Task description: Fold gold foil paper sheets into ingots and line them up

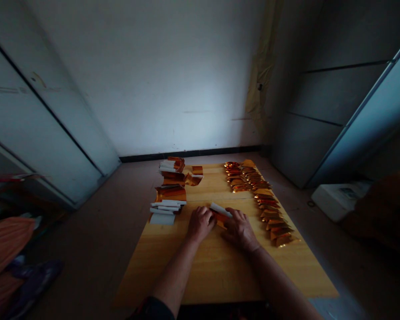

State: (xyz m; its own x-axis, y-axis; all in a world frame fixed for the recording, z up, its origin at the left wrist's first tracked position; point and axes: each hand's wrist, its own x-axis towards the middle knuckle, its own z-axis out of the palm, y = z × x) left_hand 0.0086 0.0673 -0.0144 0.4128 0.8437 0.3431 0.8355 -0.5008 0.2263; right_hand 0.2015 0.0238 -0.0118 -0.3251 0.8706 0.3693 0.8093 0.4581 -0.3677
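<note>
Both my hands rest on the yellow wooden board [220,271], close together near its middle. My left hand [200,224] and my right hand [240,230] grip a folded strip of gold foil paper [220,215] with a white backing, and their fingers hide part of it. A long curving row of folded gold foil pieces [265,209] runs along the board's right side, just beyond my right hand. Left of my hands lie loose piles of gold foil and white paper strips [168,195], with a flat white sheet [162,218] at their near end.
The board lies on a brownish floor [86,235] before a white wall [146,80] with dark skirting. Grey cabinet doors [43,120] stand at left, orange cloth [3,249] lies lower left, and a white box [336,200] sits at right.
</note>
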